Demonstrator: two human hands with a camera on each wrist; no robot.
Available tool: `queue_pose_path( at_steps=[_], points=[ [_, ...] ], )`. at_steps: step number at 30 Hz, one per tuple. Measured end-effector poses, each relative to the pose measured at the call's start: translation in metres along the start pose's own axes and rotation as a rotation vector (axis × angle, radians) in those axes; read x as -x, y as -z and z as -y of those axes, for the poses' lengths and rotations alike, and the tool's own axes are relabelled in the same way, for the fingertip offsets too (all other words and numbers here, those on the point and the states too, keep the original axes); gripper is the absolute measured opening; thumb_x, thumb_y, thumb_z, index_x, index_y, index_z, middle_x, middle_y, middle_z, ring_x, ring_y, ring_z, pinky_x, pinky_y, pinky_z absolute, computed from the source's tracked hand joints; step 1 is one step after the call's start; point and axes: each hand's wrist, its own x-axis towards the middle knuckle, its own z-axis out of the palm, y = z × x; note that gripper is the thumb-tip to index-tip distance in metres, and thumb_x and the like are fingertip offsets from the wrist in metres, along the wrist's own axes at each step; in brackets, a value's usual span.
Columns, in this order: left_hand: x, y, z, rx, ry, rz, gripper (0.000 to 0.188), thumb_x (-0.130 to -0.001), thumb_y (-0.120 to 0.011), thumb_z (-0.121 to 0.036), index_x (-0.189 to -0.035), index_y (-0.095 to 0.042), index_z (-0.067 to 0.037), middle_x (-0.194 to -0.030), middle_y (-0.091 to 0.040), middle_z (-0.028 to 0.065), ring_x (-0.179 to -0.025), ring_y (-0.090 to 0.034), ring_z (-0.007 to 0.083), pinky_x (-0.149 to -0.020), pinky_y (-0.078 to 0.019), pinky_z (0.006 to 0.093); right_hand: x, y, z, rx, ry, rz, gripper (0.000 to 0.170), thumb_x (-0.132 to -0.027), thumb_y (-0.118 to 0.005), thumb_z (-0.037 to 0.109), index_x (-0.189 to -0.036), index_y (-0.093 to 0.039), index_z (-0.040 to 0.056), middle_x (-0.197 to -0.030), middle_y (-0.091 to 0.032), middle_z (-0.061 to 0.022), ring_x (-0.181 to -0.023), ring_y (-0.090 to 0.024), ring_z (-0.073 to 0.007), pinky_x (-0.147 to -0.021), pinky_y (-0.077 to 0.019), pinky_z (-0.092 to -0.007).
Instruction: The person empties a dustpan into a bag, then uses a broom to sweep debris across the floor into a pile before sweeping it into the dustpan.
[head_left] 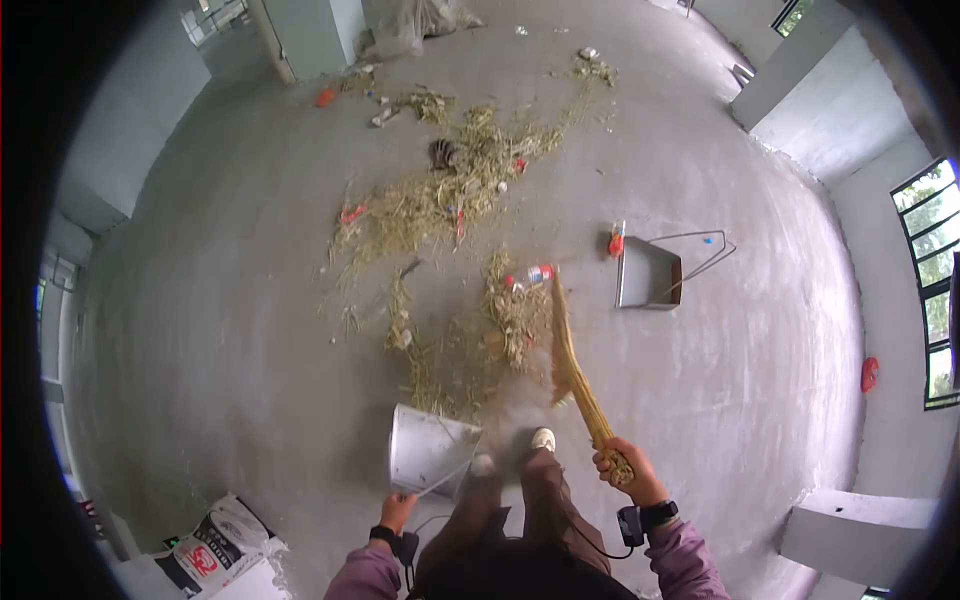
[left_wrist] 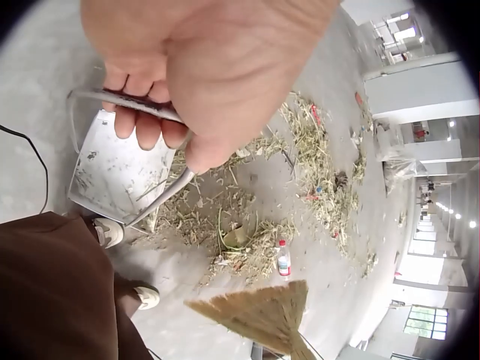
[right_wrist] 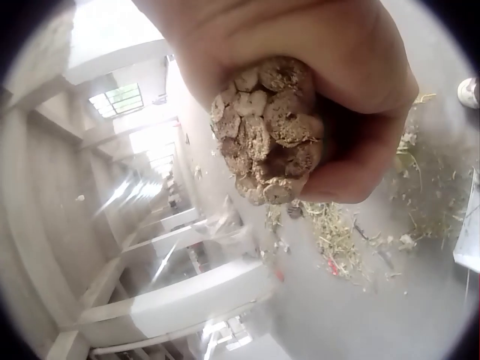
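My left hand [head_left: 398,512] grips the wire handle [left_wrist: 161,199] of a metal dustpan [head_left: 425,450], its fingers hooked round the bar in the left wrist view. The dustpan stands on the floor left of my shoes, with bits of straw in its pan [left_wrist: 124,165]. My right hand [head_left: 635,474] holds a straw broom [head_left: 590,400] by the end of its handle, whose bundled stalk ends [right_wrist: 266,135] fill the right wrist view. The broom's fanned bristles [left_wrist: 259,311] lie beside a straw heap [head_left: 515,318] and a red-capped plastic bottle [head_left: 538,274].
Straw litter [head_left: 440,205] with red scraps spreads farther ahead. A second dustpan [head_left: 650,275] stands to the right, with a red-labelled bottle [head_left: 617,240] at its edge. A printed sack [head_left: 215,550] lies at lower left; a red bag [head_left: 869,375] is by the right wall.
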Motion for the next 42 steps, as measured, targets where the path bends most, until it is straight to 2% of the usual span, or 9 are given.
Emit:
queue_pose_path(
  at_steps=[2, 6, 7, 10, 14, 20, 23, 38, 42],
  points=[
    [0.001, -0.002, -0.005, -0.032, 0.013, -0.020, 0.033, -0.074, -0.062, -0.030, -0.079, -0.060, 0.003, -0.069, -0.061, 0.0070, -0.062, -0.054, 0.0137, -0.057, -0.0420, 0.0317, -0.020, 0.036, 0.007, 0.023, -0.091, -0.075, 0.025, -0.084, -0.051, 0.020, -0.100, -0.050, -0.0003, -0.078, -0.053, -0.0068, -0.066, -0.053, -0.0119, -0.056, -0.0458, -0.0243],
    [0.011, -0.005, -0.021, 0.128, 0.051, -0.028, 0.034, -0.074, -0.062, -0.029, -0.084, -0.061, 0.004, -0.072, -0.064, 0.0080, -0.064, -0.055, 0.0136, -0.059, -0.0430, 0.0319, -0.048, 0.069, 0.021, 0.923, 0.760, 0.107, 0.026, -0.083, -0.055, 0.013, -0.107, -0.048, 0.0036, -0.081, -0.053, -0.0092, -0.071, -0.054, -0.0131, -0.058, -0.0458, -0.0227],
    [0.011, -0.009, -0.033, 0.150, 0.033, -0.047, 0.032, -0.074, -0.063, -0.027, -0.086, -0.062, 0.003, -0.072, -0.063, 0.0064, -0.065, -0.055, 0.0131, -0.060, -0.0431, 0.0306, -0.060, 0.075, 0.038, 0.257, 0.273, 0.153, 0.033, -0.078, -0.060, 0.002, -0.108, -0.047, 0.0033, -0.083, -0.054, -0.0084, -0.076, -0.055, -0.0131, -0.063, -0.0481, -0.0246],
    [0.030, -0.009, -0.050, 0.183, 0.121, -0.070, 0.031, -0.075, -0.063, -0.026, -0.088, -0.062, 0.002, -0.071, -0.063, 0.0053, -0.066, -0.055, 0.0127, -0.061, -0.0435, 0.0298, -0.115, 0.099, 0.043, 1.109, 0.705, 0.157, 0.043, -0.072, -0.065, -0.004, -0.110, -0.047, 0.0023, -0.088, -0.054, -0.0072, -0.080, -0.056, -0.0134, -0.068, -0.0489, -0.0267],
    [0.043, -0.021, -0.075, 0.233, 0.210, -0.111, 0.027, -0.076, -0.062, -0.027, -0.077, -0.060, 0.000, -0.064, -0.058, 0.0034, -0.060, -0.051, 0.0099, -0.052, -0.0394, 0.0267, -0.153, 0.071, 0.050, 1.381, 0.926, 0.244, 0.045, -0.072, -0.068, 0.007, -0.112, -0.048, 0.0040, -0.092, -0.054, -0.0094, -0.084, -0.056, -0.0202, -0.075, -0.0469, -0.0311],
    [0.058, -0.037, -0.124, 0.292, 0.245, -0.176, 0.026, -0.078, -0.059, -0.026, -0.075, -0.058, -0.001, -0.064, -0.057, 0.0039, -0.058, -0.053, 0.0119, -0.054, -0.0413, 0.0256, -0.216, 0.129, 0.070, 0.048, -0.101, 0.234, 0.033, -0.077, -0.061, 0.014, -0.107, -0.052, 0.0040, -0.092, -0.056, -0.0090, -0.080, -0.056, -0.0219, -0.068, -0.0477, -0.0332],
    [0.069, -0.049, -0.124, 0.321, 0.245, -0.215, 0.028, -0.079, -0.057, -0.026, -0.074, -0.058, 0.002, -0.063, -0.058, 0.0058, -0.057, -0.055, 0.0136, -0.053, -0.0429, 0.0266, -0.135, 0.055, 0.150, -0.156, -0.295, 0.165, 0.021, -0.081, -0.056, 0.019, -0.094, -0.051, 0.0030, -0.073, -0.053, -0.0045, -0.061, -0.052, -0.0135, -0.048, -0.0442, -0.0274],
    [0.057, -0.099, -0.102, 0.485, 0.312, -0.132, 0.029, -0.082, -0.056, -0.026, -0.079, -0.056, 0.002, -0.067, -0.057, 0.0087, -0.057, -0.058, 0.0173, -0.054, -0.0487, 0.0274, -0.098, 0.096, 0.175, -0.148, -0.091, 0.036, 0.021, -0.079, -0.052, 0.003, -0.098, -0.045, 0.0015, -0.072, -0.050, -0.0072, -0.063, -0.052, -0.0155, -0.052, -0.0439, -0.0246],
    [0.057, -0.112, -0.086, 0.546, 0.241, -0.118, 0.030, -0.081, -0.057, -0.027, -0.081, -0.056, 0.003, -0.068, -0.057, 0.0087, -0.057, -0.057, 0.0166, -0.053, -0.0470, 0.0272, -0.080, 0.114, 0.155, 0.444, 0.499, 0.294, 0.047, -0.065, -0.050, -0.018, -0.107, -0.042, 0.0028, -0.081, -0.049, -0.0084, -0.072, -0.050, -0.0143, -0.058, -0.0443, -0.0239]
  ],
)
